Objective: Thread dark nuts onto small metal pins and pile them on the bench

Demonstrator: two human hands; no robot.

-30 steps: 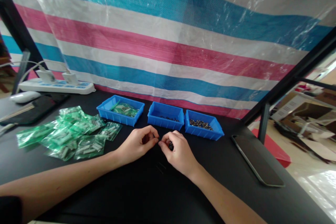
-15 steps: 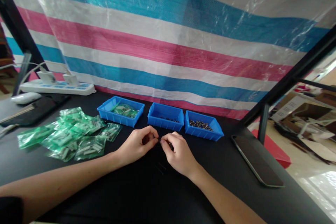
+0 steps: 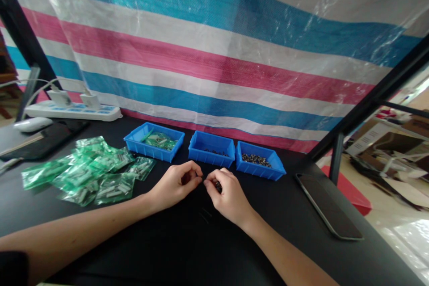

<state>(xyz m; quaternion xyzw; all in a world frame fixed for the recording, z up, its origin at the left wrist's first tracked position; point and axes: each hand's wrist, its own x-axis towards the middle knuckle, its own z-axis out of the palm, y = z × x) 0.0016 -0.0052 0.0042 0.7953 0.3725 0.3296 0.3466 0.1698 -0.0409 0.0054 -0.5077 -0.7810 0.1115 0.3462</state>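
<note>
My left hand (image 3: 177,184) is closed in a pinch, thumb against the fingertips; whatever lies at the tips is too small to make out. Just to its right, my right hand (image 3: 228,194) is closed as well, its thumb and forefinger pressed together. Small shiny dark parts (image 3: 218,186) show inside its curled fingers. The two sets of fingertips almost meet above the black table. In front of them stands a blue bin (image 3: 212,158) with small dark pieces. Another blue bin (image 3: 261,170) on the right holds small metallic parts.
A third blue bin (image 3: 150,148) at left contains green-tinted bags. Beside it lies a pile of clear green bags (image 3: 90,165) with pale pieces inside. A phone (image 3: 328,205) rests at right. A power strip (image 3: 73,111) and a white mouse (image 3: 32,125) sit far left.
The fingertips of my right hand have shifted very slightly left, toward my left hand. Both hands otherwise keep their place, and the bins and bags stay put.
</note>
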